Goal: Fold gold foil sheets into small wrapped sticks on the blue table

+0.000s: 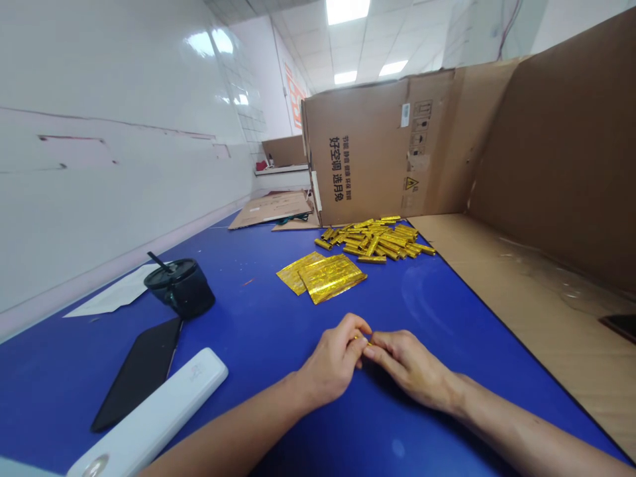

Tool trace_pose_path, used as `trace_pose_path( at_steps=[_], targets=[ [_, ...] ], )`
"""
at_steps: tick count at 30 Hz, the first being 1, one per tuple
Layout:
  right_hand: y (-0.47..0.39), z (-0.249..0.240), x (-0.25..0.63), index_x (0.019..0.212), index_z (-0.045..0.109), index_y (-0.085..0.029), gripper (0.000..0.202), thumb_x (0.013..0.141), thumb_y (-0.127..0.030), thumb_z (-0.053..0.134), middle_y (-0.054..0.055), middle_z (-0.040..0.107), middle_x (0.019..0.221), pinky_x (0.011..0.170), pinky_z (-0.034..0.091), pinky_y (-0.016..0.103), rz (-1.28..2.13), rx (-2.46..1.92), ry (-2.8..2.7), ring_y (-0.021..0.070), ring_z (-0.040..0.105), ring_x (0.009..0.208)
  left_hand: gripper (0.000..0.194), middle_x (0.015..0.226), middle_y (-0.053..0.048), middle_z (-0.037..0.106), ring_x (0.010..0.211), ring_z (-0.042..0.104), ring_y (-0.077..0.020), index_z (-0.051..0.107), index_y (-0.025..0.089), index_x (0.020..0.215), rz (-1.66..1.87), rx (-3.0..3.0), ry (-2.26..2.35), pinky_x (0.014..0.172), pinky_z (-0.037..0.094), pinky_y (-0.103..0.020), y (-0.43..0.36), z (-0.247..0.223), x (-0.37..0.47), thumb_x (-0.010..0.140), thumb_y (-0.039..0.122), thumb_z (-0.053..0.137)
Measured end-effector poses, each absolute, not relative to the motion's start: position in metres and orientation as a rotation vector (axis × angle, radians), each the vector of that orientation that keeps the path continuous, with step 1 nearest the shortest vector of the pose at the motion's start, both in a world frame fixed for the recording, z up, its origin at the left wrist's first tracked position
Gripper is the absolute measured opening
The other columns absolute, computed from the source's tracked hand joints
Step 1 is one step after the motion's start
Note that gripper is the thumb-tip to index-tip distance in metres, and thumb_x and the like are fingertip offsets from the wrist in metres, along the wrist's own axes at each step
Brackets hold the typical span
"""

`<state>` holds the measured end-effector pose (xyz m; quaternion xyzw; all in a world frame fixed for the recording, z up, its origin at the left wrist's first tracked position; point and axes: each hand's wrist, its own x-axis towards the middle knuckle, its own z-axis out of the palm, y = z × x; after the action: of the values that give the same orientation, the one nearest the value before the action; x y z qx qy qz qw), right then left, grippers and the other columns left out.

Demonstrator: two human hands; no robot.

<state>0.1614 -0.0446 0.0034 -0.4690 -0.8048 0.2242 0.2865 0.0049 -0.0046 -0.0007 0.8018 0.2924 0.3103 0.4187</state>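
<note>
Near the front middle of the blue table [248,331], my left hand [338,361] and my right hand [405,364] meet fingertip to fingertip. Both are closed on a small gold foil piece [368,344], mostly hidden by the fingers. Beyond them lie flat gold foil sheets [332,275], overlapping one another. A heap of rolled gold foil tubes [377,242] is behind the sheets, close to the cardboard.
At the left are a dark cup [183,288] with a straw, white paper [112,295], a black phone [139,374] and a long white device [154,414]. Large cardboard panels [377,152] stand at the back and right. Flattened cardboard [271,211] lies at the back left.
</note>
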Motion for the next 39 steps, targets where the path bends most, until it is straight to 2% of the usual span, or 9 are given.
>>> trace_pose_path(
  at_steps=[5,9,14,18,26,32,37,39],
  targets=[
    [-0.044,0.001,0.16,0.072,0.055,-0.017,0.034,0.088,-0.031,0.029,0.0,0.056,0.063,0.058,0.036,0.022,0.55,-1.317,-2.121,0.0109,0.047,0.056,0.027,0.055,0.002,0.048,0.043,0.045,-0.008,0.044,0.016,0.073,0.677,1.817,0.774,0.043,0.035,-0.018,0.003,-0.006,0.007,0.082,0.041,0.037],
    [-0.043,0.0,0.16,0.069,0.054,-0.017,0.035,0.088,-0.034,0.029,-0.002,0.05,0.059,0.055,0.034,0.022,0.585,-1.335,-2.094,0.0101,0.043,0.053,0.029,0.053,0.002,0.048,0.042,0.043,-0.007,0.045,0.016,0.063,0.639,1.884,0.812,0.042,0.032,-0.017,0.004,-0.005,0.006,0.083,0.036,0.037],
    [-0.04,-0.001,0.165,0.06,0.046,-0.017,0.038,0.086,-0.04,0.03,-0.006,0.036,0.051,0.046,0.028,0.02,0.744,-1.367,-1.96,0.0084,0.032,0.048,0.03,0.048,0.003,0.047,0.039,0.039,-0.0064,0.046,0.016,0.058,0.845,1.929,0.962,0.041,0.029,-0.018,0.014,0.001,0.001,0.082,0.033,0.039],
    [-0.038,-0.003,0.168,0.06,0.045,-0.018,0.038,0.086,-0.041,0.029,-0.006,0.035,0.051,0.045,0.027,0.02,0.731,-1.387,-1.917,0.0084,0.032,0.047,0.032,0.045,0.003,0.046,0.037,0.038,-0.0065,0.045,0.016,0.056,0.932,1.854,0.995,0.04,0.028,-0.018,0.024,0.002,-0.003,0.08,0.035,0.04],
    [-0.037,-0.004,0.167,0.064,0.044,-0.019,0.033,0.088,-0.033,0.026,-0.002,0.048,0.056,0.051,0.033,0.021,0.433,-1.373,-2.038,0.0104,0.042,0.051,0.035,0.043,0.004,0.046,0.033,0.036,-0.0052,0.044,0.016,0.057,0.957,1.736,0.981,0.036,0.027,-0.017,0.026,-0.003,0.002,0.077,0.044,0.042],
    [-0.035,-0.012,0.171,0.065,0.043,-0.02,0.029,0.088,-0.027,0.027,-0.001,0.051,0.056,0.049,0.031,0.022,0.082,-1.399,-2.133,0.0114,0.045,0.049,0.039,0.047,0.003,0.05,0.033,0.04,-0.0054,0.043,0.015,0.064,0.904,1.624,0.944,0.034,0.027,-0.016,0.029,-0.006,0.002,0.074,0.053,0.042],
    [-0.037,-0.012,0.174,0.065,0.049,-0.018,0.032,0.088,-0.024,0.027,0.001,0.053,0.057,0.049,0.03,0.023,-0.279,-1.412,-2.208,0.0121,0.048,0.049,0.057,0.037,0.003,0.041,0.027,0.031,-0.0048,0.045,0.014,0.059,0.653,1.514,1.04,0.03,0.019,-0.016,0.03,-0.002,0.0,0.075,0.065,0.025],
    [-0.036,-0.012,0.175,0.067,0.052,-0.018,0.033,0.088,-0.024,0.027,0.003,0.054,0.059,0.051,0.031,0.024,-0.381,-1.431,-2.214,0.0134,0.049,0.053,0.058,0.036,0.003,0.038,0.027,0.028,-0.0048,0.044,0.015,0.056,0.532,1.572,1.064,0.03,0.018,-0.016,0.03,0.0,0.0,0.076,0.064,0.022]
  ],
)
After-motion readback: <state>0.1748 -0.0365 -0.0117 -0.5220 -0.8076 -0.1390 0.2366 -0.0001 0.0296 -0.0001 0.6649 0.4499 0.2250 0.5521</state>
